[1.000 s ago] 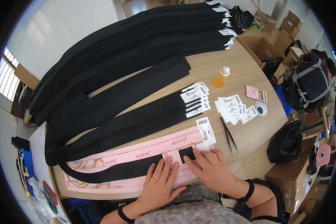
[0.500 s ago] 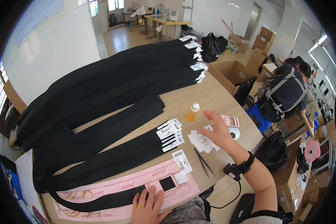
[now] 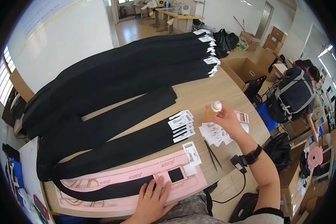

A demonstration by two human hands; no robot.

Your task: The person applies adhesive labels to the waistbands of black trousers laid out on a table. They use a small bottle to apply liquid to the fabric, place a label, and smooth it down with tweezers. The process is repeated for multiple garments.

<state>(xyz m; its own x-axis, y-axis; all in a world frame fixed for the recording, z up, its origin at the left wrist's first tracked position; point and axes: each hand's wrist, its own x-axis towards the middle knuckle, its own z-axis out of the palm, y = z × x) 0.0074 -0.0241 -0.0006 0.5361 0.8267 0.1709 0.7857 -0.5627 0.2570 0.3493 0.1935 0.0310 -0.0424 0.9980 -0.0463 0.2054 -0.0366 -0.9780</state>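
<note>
My left hand (image 3: 153, 198) lies flat, fingers stretched out, on the end of a black fabric strip (image 3: 119, 190) and a pink frame piece (image 3: 161, 177). Black cloth shows through the frame's window (image 3: 176, 174). Under them is a pink printed sheet (image 3: 198, 183). My right hand (image 3: 227, 118) is wrapped round a small bottle (image 3: 214, 109) of orange liquid with a white cap; the bottle leans slightly, and whether it touches the table I cannot tell. Just below it, white paper labels (image 3: 214, 133) lie spread out. Dark tweezers (image 3: 212, 155) rest nearer me.
Long black fabric strips (image 3: 112, 71) with white tags cover the table's (image 3: 198, 89) far side. A printed label (image 3: 192, 153) overlaps the pink sheet. A pink rectangular holder (image 3: 242, 116) lies right of the bottle. Beyond are an open carton (image 3: 237, 71) and a seated person (image 3: 295, 89).
My right hand has closed round the bottle, which was standing free with the hand open beside it. My left hand stays on the strip. The whole view has shifted slightly.
</note>
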